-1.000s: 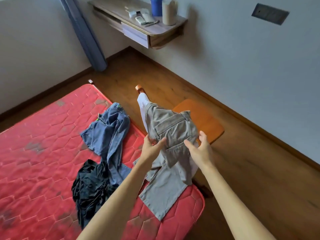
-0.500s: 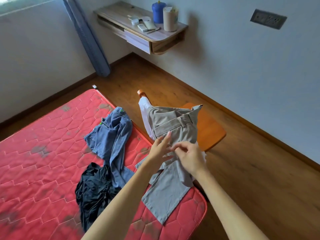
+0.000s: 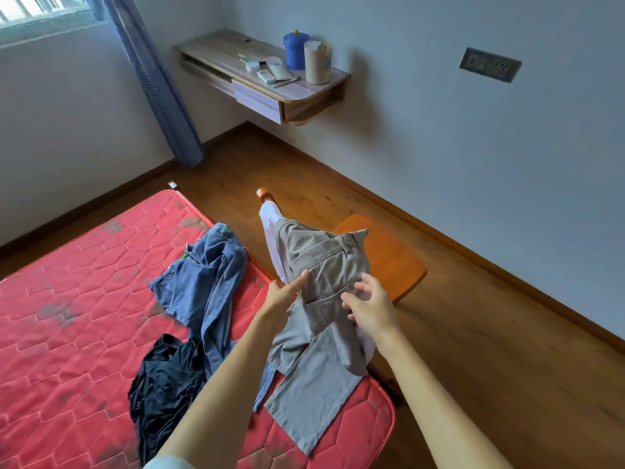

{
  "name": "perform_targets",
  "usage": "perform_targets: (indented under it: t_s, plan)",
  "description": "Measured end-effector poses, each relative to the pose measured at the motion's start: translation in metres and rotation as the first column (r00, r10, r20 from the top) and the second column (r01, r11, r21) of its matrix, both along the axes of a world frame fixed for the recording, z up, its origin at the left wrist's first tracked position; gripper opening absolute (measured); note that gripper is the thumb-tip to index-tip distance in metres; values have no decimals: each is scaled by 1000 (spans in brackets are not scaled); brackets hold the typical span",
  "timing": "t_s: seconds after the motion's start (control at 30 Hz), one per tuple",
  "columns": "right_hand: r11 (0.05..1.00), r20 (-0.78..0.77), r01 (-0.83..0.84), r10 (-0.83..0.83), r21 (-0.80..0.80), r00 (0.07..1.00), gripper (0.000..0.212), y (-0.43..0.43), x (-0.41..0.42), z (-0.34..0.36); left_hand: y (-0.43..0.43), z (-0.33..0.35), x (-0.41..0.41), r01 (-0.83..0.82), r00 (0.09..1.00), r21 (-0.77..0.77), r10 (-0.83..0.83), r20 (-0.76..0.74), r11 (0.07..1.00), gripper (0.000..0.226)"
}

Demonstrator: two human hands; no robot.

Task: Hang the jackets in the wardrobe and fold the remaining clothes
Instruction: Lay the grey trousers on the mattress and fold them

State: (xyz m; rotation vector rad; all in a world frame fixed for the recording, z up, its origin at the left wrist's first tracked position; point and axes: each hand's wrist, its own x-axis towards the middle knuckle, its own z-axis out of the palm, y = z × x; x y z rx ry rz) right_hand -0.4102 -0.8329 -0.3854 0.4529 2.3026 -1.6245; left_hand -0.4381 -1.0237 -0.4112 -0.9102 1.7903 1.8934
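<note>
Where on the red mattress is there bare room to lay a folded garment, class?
The mattress is bare across its left side, left of the blue jeans and black garment. The right edge is crowded: grey trousers and both forearms lie there.

Chair (image 3: 389,262) mostly hidden under grey trousers (image 3: 324,275); small items on shelf (image 3: 236,59) too small to ID

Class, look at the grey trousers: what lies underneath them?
Under the grey trousers a white garment shows, draped over the orange wooden chair; their leg ends lie on the red mattress. How far the white garment reaches beneath is hidden.
</note>
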Motion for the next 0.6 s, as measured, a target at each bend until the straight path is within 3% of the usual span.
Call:
perform_targets:
  t_s: [0.07,0.17,0.27,0.33,0.4,0.5,0.6]
  plan:
    - [1000,-12,16,-16,-16,1000,84,-4,2,-5,3,-4,6,55,998,16,-55,-21,998,38]
    - [996,15,86,-86,-14,996,85,-7,-6,-7,1,-6,10,113,993,149,-106,-54,982,21]
    - [985,102,168,-165,-30,981,50,-7,-16,-8,-2,-7,12,130,987,52,-124,-106,990,16]
    - [984,73,174,-176,37,982,31,-5,-16,-9,-4,-3,19,110,977,-53,-118,-179,992,5]
    - [983,54,184,-185,25,981,27,-6,-11,-6,-9,6,29,79,970,-25,-83,-230,997,6]
    - [987,49,127,-123,-95,991,11,-19,-3,7,-23,41,38,-56,972,170,93,-214,984,24]
    - [975,-41,-13,4,-222,999,28,-39,0,36,-47,94,49,-90,952,274,163,-260,958,42]
